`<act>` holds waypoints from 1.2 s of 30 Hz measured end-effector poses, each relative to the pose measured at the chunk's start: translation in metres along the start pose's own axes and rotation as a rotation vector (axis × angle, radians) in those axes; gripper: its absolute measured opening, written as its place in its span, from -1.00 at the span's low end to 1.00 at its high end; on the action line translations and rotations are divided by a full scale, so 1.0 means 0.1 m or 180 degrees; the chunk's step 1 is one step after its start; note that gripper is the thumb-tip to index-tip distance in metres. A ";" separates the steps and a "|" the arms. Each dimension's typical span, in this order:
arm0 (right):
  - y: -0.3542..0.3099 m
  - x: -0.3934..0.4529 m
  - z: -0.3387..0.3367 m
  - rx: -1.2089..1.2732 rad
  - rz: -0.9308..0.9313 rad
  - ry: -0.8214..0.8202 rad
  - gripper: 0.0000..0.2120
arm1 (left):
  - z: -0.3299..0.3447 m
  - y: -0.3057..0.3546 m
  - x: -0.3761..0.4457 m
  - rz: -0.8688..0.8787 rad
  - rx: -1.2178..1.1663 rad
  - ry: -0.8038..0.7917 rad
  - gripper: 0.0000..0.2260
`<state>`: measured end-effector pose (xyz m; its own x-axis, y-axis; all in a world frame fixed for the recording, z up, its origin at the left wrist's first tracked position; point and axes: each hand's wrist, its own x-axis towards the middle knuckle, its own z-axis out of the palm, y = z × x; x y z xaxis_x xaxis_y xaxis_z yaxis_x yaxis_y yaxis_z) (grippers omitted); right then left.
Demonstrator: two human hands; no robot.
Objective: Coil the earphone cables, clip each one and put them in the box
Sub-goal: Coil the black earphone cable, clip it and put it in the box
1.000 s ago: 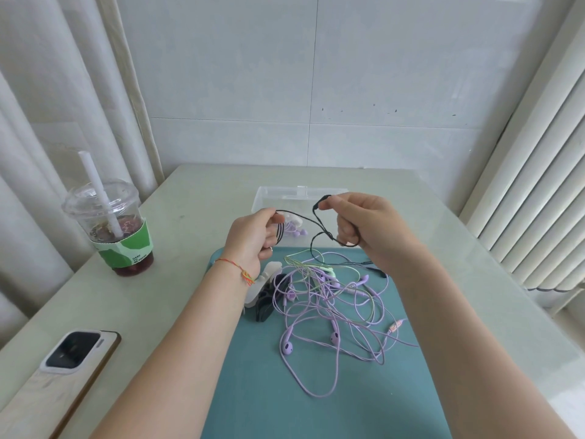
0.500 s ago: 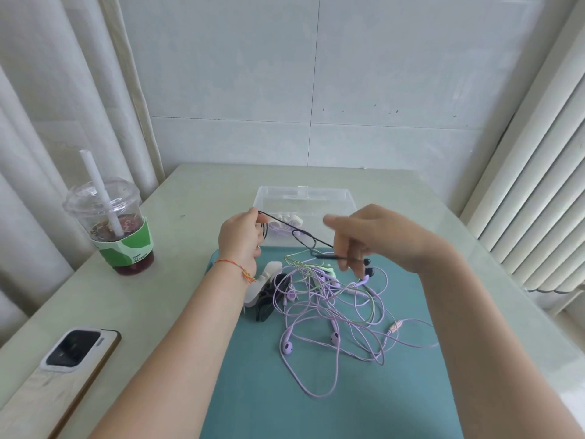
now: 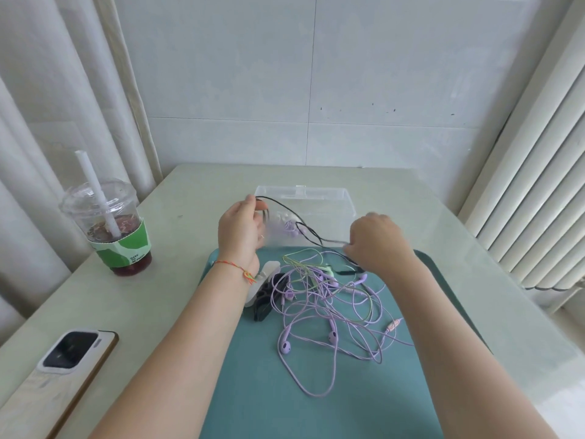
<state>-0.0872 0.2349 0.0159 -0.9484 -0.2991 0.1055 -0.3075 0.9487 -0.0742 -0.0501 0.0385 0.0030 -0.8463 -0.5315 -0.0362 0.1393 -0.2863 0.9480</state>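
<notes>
Right hand [image 3: 376,242] dropped lower w/ 1 black cable [image 3: 308,231], left hand [image 3: 242,229] fingers also pinching it.

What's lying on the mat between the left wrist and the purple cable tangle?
In the head view, the clips: a pale one and black ones, piled together on the teal mat, right beside the purple tangle.

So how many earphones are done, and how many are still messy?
One purple set already seems to lie in the clear box; whether it is clipped I cannot tell. The black cable is in hand now: the left hand holds its loops and the right hand pulls the rest. Still left: the tangled purple earphones, a green cable and the clips on the teal mat.
</notes>
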 end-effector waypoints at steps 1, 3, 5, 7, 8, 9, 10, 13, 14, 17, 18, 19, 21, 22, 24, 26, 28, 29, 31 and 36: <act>0.03 0.00 -0.02 0.0149 0.0108 0.0359 -0.85 | -0.03 0.02 0.02 0.0002 -0.0065 0.0151 -0.70; 0.08 0.00 -0.08 0.0882 0.0469 0.1005 -0.79 | -0.07 0.03 0.06 -0.0045 -0.0146 0.0367 -0.69; 0.11 0.03 -0.16 0.2508 0.0765 0.1186 -0.70 | -0.10 0.03 0.09 -0.0149 -0.0055 0.0435 -0.70; 0.06 0.01 -0.26 0.4466 0.0720 0.0808 -0.70 | -0.09 -0.01 0.11 -0.0309 0.0148 0.0386 -0.71; 0.03 -0.02 -0.31 0.5200 0.0532 0.0564 -0.72 | -0.08 -0.03 0.11 -0.0396 0.0226 0.0336 -0.71; 0.02 -0.03 -0.34 0.5743 0.0267 0.0318 -0.74 | -0.07 -0.05 0.11 -0.0476 0.0277 0.0286 -0.71; -0.01 -0.06 -0.37 0.6102 -0.0053 0.0068 -0.74 | -0.07 -0.06 0.11 -0.0545 0.0313 0.0246 -0.71; -0.04 -0.15 -0.41 0.5994 -0.0904 -0.0765 -0.76 | -0.07 -0.07 0.11 -0.0657 0.0371 0.0200 -0.71; -0.04 -0.18 -0.40 0.5603 -0.1110 -0.1016 -0.79 | -0.07 -0.07 0.11 -0.0659 0.0372 0.0215 -0.71; -0.06 -0.24 -0.40 0.3846 -0.1309 -0.1128 -0.93 | -0.09 -0.07 0.11 -0.0614 0.0260 0.0287 -0.72; -0.07 -0.25 -0.41 0.3271 -0.1187 -0.1030 -0.84 | -0.09 -0.07 0.11 -0.0578 0.0166 0.0314 -0.71; -0.08 -0.25 -0.41 0.2780 -0.1049 -0.0954 -0.72 | -0.10 -0.06 0.11 -0.0522 0.0040 0.0344 -0.71; -0.12 -0.27 -0.45 0.2142 -0.0721 -0.0989 -0.50 | -0.11 -0.04 0.10 -0.0365 -0.0244 0.0407 -0.70; -0.13 -0.28 -0.47 0.1921 -0.0568 -0.1088 -0.41 | -0.11 -0.02 0.10 -0.0286 -0.0368 0.0436 -0.70; -0.15 -0.28 -0.45 0.1567 -0.0236 -0.1193 -0.33 | -0.11 0.01 0.10 -0.0192 -0.0545 0.0467 -0.70; -0.13 -0.23 -0.38 0.0959 -0.0064 -0.0925 -0.48 | -0.13 0.04 0.10 -0.0133 -0.0683 0.0435 -0.69; -0.09 -0.19 -0.29 0.0322 0.0109 -0.0556 -0.72 | -0.15 0.05 0.10 -0.0069 -0.0798 0.0381 -0.70; -0.05 -0.17 -0.25 0.0153 0.0232 -0.0384 -0.78 | -0.15 0.06 0.10 -0.0041 -0.0839 0.0364 -0.70; 0.00 -0.14 -0.21 0.0075 0.0443 -0.0097 -0.91 | -0.15 0.06 0.10 -0.0017 -0.0866 0.0365 -0.71; -0.01 -0.08 -0.12 0.0425 0.0115 0.0545 -0.03 | -0.09 0.03 0.07 -0.0170 -0.0507 0.0254 -0.71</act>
<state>-0.0785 0.2380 0.0268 -0.9354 -0.2324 0.2665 -0.2918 0.9330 -0.2106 -0.0507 0.0267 0.0025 -0.8121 -0.5718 -0.1160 0.1803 -0.4350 0.8822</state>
